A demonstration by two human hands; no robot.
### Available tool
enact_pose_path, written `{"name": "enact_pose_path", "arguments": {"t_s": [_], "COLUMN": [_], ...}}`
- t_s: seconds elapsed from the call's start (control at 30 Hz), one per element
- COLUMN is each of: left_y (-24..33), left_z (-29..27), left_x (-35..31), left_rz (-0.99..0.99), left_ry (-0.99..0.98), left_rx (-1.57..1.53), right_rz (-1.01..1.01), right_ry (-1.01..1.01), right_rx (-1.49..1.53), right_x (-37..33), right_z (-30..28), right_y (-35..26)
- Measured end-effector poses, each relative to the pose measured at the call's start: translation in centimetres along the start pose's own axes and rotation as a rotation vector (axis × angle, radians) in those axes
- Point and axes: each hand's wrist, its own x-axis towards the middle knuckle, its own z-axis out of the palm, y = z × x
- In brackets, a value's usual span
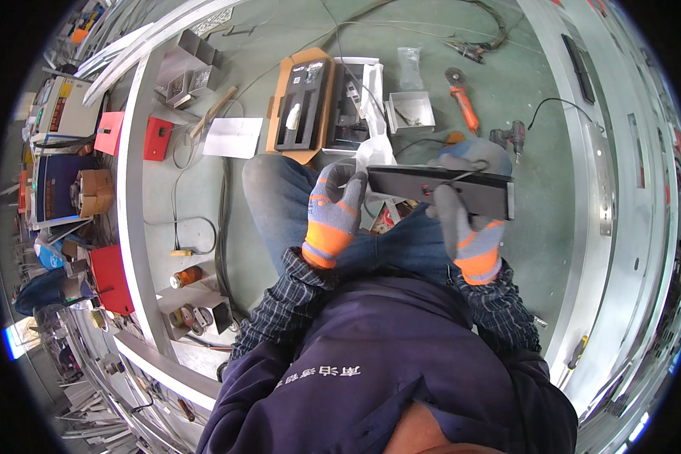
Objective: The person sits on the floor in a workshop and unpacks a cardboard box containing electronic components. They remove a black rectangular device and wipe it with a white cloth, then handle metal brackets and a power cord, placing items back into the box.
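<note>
Across my lap lies a long, flat black rectangular housing, with small red parts and a dark cable at its middle. My left hand, in a grey and orange work glove, is closed on its left end. My right hand, gloved alike, grips the right half from the near side, fingers partly hidden. Just beyond the left end is a piece of white wrapping. Farther off, an open cardboard box holds black foam with cut-outs, beside a white box with dark parts inside.
A white tray of small parts, an orange angle grinder and a cordless drill lie on the floor to the right. White paper and cables are at left. Metal frame beams flank both sides.
</note>
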Motion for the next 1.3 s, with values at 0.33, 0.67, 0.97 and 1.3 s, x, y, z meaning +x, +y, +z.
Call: {"name": "enact_pose_path", "arguments": {"t_s": [0.33, 0.67, 0.97, 1.3], "left_y": [0.8, 2.9, 3.7, 7.0], "left_z": [2.3, 1.4, -0.6, -3.3], "left_x": [-1.1, -1.0, -1.2, -0.6], "left_rz": [-0.001, -0.163, 0.204, -0.021], "left_ry": [-0.133, 0.05, -0.063, -0.074], "left_rx": [-0.122, -0.394, 0.175, -0.351], "right_rz": [-0.117, -0.064, 0.15, 0.336], "right_ry": [-0.166, -0.253, -0.065, -0.457], "right_rx": [-0.103, -0.166, -0.407, -0.411], "right_x": [-0.5, -0.9, -1.7, 0.0], "right_z": [4.0, 3.5, 2.0, 7.3], "right_y": [5.3, 4.6, 10.9, 10.5]}}
